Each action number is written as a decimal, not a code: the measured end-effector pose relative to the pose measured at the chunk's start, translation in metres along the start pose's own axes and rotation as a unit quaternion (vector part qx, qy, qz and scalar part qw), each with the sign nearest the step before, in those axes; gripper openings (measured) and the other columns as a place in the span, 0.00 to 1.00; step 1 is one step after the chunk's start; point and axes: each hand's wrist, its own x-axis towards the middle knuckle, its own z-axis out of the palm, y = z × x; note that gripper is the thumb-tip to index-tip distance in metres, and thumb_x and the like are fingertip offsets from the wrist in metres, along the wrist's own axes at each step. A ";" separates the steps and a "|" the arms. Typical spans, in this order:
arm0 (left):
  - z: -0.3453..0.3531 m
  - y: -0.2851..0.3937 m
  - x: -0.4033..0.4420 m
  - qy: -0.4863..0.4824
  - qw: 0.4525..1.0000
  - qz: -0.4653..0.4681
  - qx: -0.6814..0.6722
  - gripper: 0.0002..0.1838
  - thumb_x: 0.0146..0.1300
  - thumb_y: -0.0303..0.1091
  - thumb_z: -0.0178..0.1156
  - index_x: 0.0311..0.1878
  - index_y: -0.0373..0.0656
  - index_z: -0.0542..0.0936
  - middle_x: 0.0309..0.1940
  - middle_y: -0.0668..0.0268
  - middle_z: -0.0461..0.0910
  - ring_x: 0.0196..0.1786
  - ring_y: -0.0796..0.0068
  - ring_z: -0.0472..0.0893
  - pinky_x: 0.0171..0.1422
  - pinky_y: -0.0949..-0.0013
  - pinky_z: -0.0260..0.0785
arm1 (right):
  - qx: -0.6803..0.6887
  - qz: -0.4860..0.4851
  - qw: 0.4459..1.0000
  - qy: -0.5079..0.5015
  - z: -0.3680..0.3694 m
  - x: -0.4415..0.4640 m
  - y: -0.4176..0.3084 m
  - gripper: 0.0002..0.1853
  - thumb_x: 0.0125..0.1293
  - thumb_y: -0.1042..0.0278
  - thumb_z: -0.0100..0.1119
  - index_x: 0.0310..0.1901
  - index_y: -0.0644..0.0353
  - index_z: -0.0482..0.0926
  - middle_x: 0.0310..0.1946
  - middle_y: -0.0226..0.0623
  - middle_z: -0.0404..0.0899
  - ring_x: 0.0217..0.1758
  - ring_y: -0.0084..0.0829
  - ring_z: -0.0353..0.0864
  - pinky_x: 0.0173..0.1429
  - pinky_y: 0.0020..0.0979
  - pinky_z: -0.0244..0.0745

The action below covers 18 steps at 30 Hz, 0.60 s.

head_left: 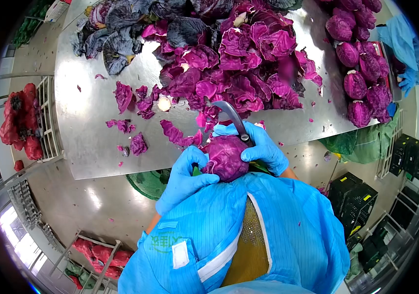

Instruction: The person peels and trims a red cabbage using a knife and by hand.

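Note:
A round purple cabbage (227, 158) is held close to my chest, at the front edge of the steel table. My left hand (182, 179), in a blue glove, grips its left side. On its right side, my right hand (256, 144), gloved too, presses thumb and fingers on the cabbage. A curved dark knife (232, 116) sticks up from my right hand, its blade arching over the table. Just beyond lies a large heap of torn purple leaves (239, 63), with a pale cut stem piece (164, 103) at its left.
Trimmed cabbages (356, 84) are stacked at the table's right. Beyond them is a co-worker's blue-gloved hand (407, 80). Dark outer leaves (119, 49) lie at the back left of the steel table (82, 127). Black crates (351, 201) stand on the floor at right.

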 end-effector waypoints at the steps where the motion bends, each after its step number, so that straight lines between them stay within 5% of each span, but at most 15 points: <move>1: -0.003 -0.004 0.000 -0.008 0.999 -0.020 -0.034 0.19 0.46 0.31 0.79 0.33 0.43 0.75 0.36 0.70 0.71 0.41 0.77 0.71 0.50 0.71 0.65 | 0.009 0.004 1.000 -0.006 0.000 0.001 0.001 0.46 0.47 0.50 0.76 0.66 0.68 0.71 0.66 0.48 0.72 0.71 0.39 0.69 0.77 0.41 0.57; 11: -0.008 -0.040 0.004 0.054 0.956 -0.055 -0.283 0.23 0.49 0.39 0.79 0.42 0.45 0.76 0.41 0.71 0.73 0.46 0.79 0.73 0.54 0.73 0.66 | 0.060 0.066 0.993 -0.083 -0.010 0.022 0.002 0.50 0.50 0.42 0.70 0.70 0.68 0.66 0.66 0.47 0.72 0.70 0.37 0.69 0.77 0.39 0.56; 15: -0.003 -0.037 0.011 0.115 0.869 -0.060 -0.478 0.21 0.60 0.40 0.72 0.51 0.43 0.75 0.44 0.67 0.78 0.46 0.74 0.77 0.49 0.68 0.74 | 0.156 0.041 0.987 -0.001 -0.021 0.025 0.024 0.50 0.51 0.36 0.68 0.66 0.72 0.69 0.63 0.47 0.74 0.67 0.39 0.74 0.74 0.39 0.63; 16: -0.009 -0.043 0.017 0.051 0.829 -0.020 -0.556 0.22 0.65 0.47 0.64 0.53 0.41 0.75 0.48 0.62 0.76 0.57 0.64 0.76 0.50 0.65 0.75 | 0.157 0.016 0.987 -0.008 -0.023 0.029 0.028 0.50 0.53 0.34 0.66 0.65 0.72 0.70 0.62 0.47 0.75 0.65 0.39 0.75 0.72 0.40 0.67; 18: -0.008 -0.033 0.019 0.093 0.821 -0.007 -0.563 0.19 0.66 0.45 0.64 0.52 0.43 0.74 0.45 0.67 0.75 0.50 0.69 0.74 0.49 0.66 0.72 | 0.171 0.021 0.985 0.007 -0.027 0.042 0.042 0.50 0.54 0.32 0.65 0.65 0.71 0.69 0.62 0.47 0.75 0.65 0.39 0.75 0.72 0.40 0.67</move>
